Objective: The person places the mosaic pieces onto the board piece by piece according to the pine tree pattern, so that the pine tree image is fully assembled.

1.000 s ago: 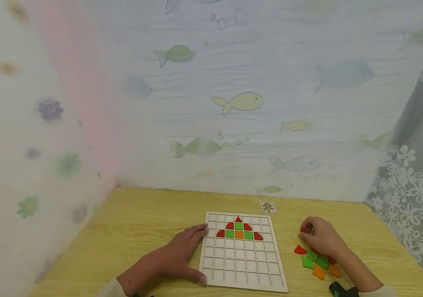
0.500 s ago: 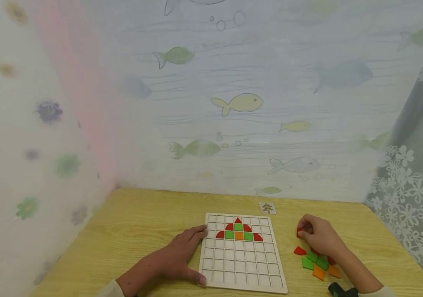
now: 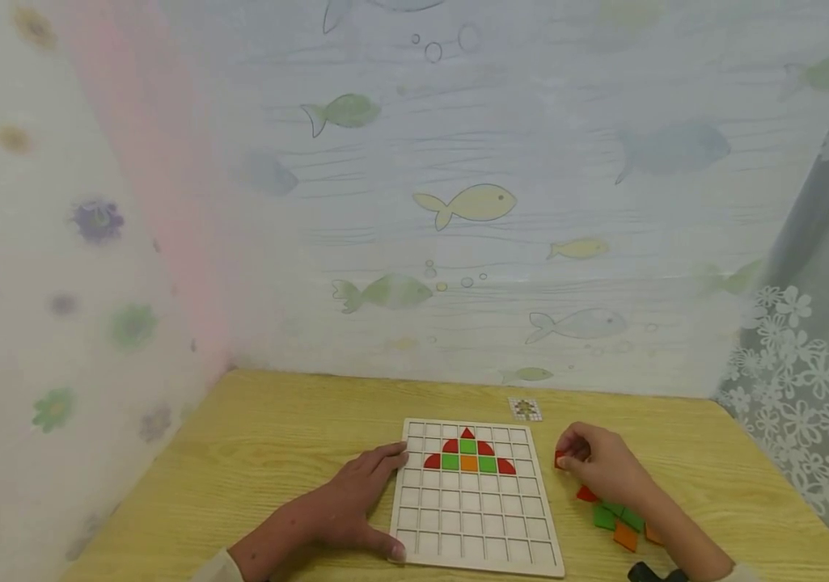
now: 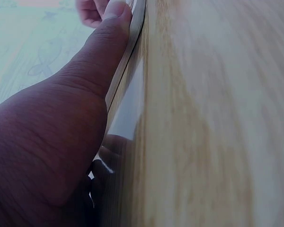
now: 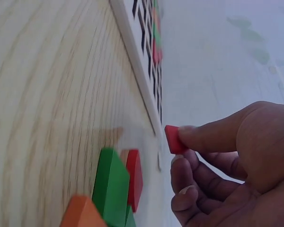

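A pale wooden grid board (image 3: 470, 525) lies on the table. Set in its upper rows are a red triangle (image 3: 467, 433), red quarter-round tiles (image 3: 505, 466), green squares (image 3: 468, 446) and one orange square (image 3: 469, 463). My left hand (image 3: 352, 505) rests along the board's left edge, fingertips near the upper part and thumb at the lower-left corner. Between thumb and fingers, my right hand (image 3: 606, 465) pinches a small red tile (image 5: 173, 139), raised just right of the board. Its full outline is partly covered by the thumb.
Beneath the right forearm lie loose tiles: a red one (image 3: 587, 494), green ones (image 3: 605, 517) and orange ones (image 3: 625, 536). A small printed pattern card (image 3: 526, 408) sits beyond the board on the wooden table (image 3: 298, 420). Fish-patterned curtain (image 3: 414, 242) hangs behind.
My right hand has moved left with the red tile, from beyond the loose pieces to close by the board's right edge. The left hand and board stay put.
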A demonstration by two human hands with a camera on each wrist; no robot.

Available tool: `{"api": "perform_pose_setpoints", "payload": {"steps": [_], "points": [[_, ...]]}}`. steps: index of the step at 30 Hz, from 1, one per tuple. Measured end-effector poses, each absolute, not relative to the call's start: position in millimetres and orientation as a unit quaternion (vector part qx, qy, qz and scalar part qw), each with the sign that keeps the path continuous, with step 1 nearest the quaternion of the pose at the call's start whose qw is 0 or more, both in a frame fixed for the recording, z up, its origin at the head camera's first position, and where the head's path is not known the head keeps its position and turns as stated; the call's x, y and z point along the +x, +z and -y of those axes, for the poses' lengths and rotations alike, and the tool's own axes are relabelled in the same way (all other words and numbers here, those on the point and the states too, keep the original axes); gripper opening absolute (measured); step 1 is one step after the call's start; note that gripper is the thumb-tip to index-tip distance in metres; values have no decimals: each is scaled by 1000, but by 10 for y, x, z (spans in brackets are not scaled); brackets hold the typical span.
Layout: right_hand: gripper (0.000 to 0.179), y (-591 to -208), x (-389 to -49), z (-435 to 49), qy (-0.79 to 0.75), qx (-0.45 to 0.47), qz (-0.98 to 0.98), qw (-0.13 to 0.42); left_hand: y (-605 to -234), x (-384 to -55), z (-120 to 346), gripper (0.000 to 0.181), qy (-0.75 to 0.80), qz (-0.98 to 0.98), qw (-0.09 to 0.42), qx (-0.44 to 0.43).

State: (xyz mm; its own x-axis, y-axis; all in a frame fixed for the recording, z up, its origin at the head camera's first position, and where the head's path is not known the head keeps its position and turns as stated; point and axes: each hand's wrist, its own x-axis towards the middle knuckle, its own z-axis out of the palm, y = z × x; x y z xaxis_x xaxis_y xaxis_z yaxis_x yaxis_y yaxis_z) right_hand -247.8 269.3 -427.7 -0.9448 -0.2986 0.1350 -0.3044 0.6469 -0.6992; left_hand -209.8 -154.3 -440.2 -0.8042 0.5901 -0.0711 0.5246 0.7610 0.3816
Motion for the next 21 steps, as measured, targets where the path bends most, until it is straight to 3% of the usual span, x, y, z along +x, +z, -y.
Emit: {"api": "perform_pose_setpoints", "payload": {"steps": [21], "points": [[9, -4278, -2547, -2141, 421, 262, 868, -43, -4447, -2165, 1569, 129, 182, -931, 92, 304]]}}
